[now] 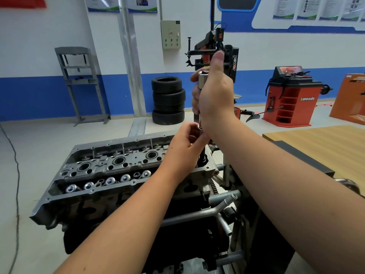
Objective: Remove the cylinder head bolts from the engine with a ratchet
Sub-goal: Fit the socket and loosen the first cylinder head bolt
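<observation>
The grey cylinder head (110, 167) lies on the engine on a stand, with its valve springs and spark plug wells exposed. My right hand (216, 95) grips a chrome tool (203, 80) held upright above the head's right end, its open socket end pointing up. My left hand (185, 147) pinches the tool's lower end just under my right hand. Below my fingers a dark bolt (203, 159) stands up out of the head's right end. Most of the tool's shaft is hidden inside my right hand.
Metal coolant pipes (223, 204) stick out at the engine's right side. A wooden table (325, 147) is to the right. Behind stand stacked tyres (167, 99), a tyre changer (233, 62), a red wheel balancer (292, 97) and a grey press frame (79, 82). A cable (16, 175) trails on the floor at the left.
</observation>
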Available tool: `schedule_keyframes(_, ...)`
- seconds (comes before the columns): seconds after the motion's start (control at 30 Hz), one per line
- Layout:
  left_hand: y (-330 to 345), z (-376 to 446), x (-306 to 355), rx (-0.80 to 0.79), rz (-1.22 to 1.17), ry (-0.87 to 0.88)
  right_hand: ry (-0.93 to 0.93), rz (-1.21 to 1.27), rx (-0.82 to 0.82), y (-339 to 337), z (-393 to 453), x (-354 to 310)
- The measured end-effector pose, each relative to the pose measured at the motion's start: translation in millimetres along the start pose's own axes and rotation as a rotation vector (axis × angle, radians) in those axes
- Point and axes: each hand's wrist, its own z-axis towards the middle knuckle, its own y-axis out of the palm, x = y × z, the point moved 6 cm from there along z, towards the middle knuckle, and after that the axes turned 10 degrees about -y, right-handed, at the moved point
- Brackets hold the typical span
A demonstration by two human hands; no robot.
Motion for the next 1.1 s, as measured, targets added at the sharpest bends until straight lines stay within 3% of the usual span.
schedule_keyframes(0.17,-0.1,-2.4,1.7,-0.027,0.026,0.014,-0.163,-0.117,-0.026,-2.7,-1.0,-3.5)
schedule_keyframes(0.37,-1.5,-0.2,0.9,0.004,-0.016,0.0,0.017,-0.047,-0.017,-0.9,3.3,2.3)
schedule_keyframes(0.5,2.6,-4.8,4.3,-0.06,-0.003,0.019,-0.083,0.008,-0.073,0.6,-0.9,-0.6)
schedule_keyframes(0.63,1.0,-0.5,2.0,-0.003,-0.012,0.024,-0.175,-0.105,-0.026,-5.0,0.2,-4.9)
schedule_keyframes(0.73,-0.3,-0.1,-0.2,0.028,-0.027,0.004,-0.072,-0.18,-0.019,-0.2,0.7,-1.5)
schedule_keyframes(0.83,0.9,-3.6,2.1,-0.006,-0.001,0.026,0.023,-0.084,0.05,0.2,1.8,2.6)
schedule_keyframes(1.03,2.4,-0.7,2.9,-0.002,0.036,0.016,-0.146,-0.096,-0.028,-5.7,-1.4,-5.1)
schedule_keyframes(1.1,1.0,2.2,0.3,0.029,0.001,-0.013,-0.115,-0.176,-0.047,-4.3,3.0,-8.2)
